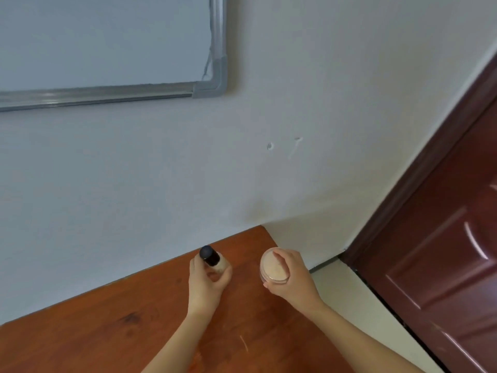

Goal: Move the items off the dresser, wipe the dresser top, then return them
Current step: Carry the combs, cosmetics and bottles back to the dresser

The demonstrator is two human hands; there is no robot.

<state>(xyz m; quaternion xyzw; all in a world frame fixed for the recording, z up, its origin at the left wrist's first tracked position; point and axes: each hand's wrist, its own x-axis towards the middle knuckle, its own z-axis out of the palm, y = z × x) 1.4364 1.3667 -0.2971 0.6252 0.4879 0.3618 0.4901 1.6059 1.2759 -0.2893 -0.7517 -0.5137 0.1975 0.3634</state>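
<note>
Items: two. Left grip [205, 281] curled round one bottle [211, 258]; right grip [293, 278] clasping one jar [271, 267].

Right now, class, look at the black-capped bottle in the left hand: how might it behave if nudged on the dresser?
The bottle looks narrow and upright, so it probably tips easily. Its round body would likely roll once down. The left hand curls round it easily, suggesting it is light.
</note>
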